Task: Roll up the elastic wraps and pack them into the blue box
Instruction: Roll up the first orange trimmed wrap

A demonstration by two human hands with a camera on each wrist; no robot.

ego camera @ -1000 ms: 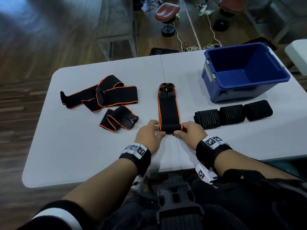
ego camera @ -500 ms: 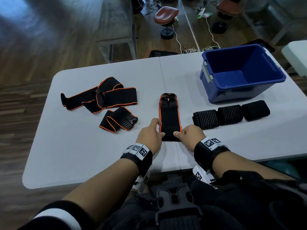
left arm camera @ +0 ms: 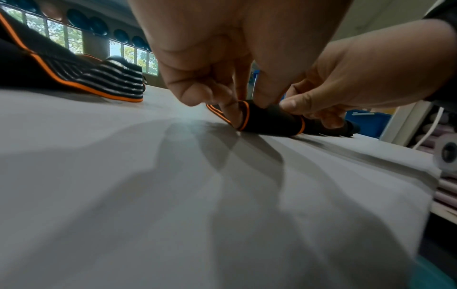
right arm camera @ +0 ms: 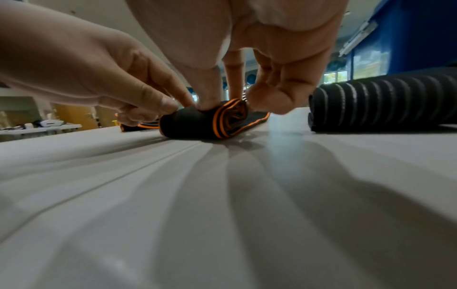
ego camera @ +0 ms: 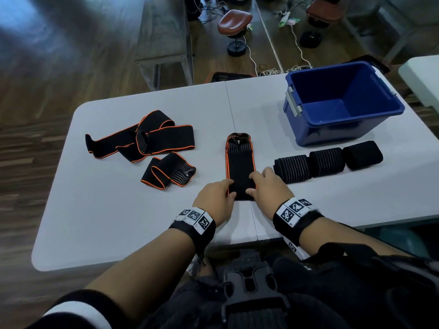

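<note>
Wrap [ego camera: 240, 167] trimmed in orange lies lengthwise at the table's [ego camera: 99, 210] near edge, its near end already a small coil. You pinch that coil from both sides, left hand [ego camera: 215, 198] and right hand [ego camera: 268, 188], fingers curled on it, likely to keep the turns tight. Three finished rolls [ego camera: 327, 161] wait beside the blue box [ego camera: 342, 103]; two loose wraps [ego camera: 142, 138] lie left.

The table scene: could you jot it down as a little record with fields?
Being rolled: strap, partly rolled at the near end
Left hand: grips the roll's left end
Right hand: grips its right end
Finished rolls: three in a row, before the box
Blue box: empty
Loose straps: left side of table
</note>
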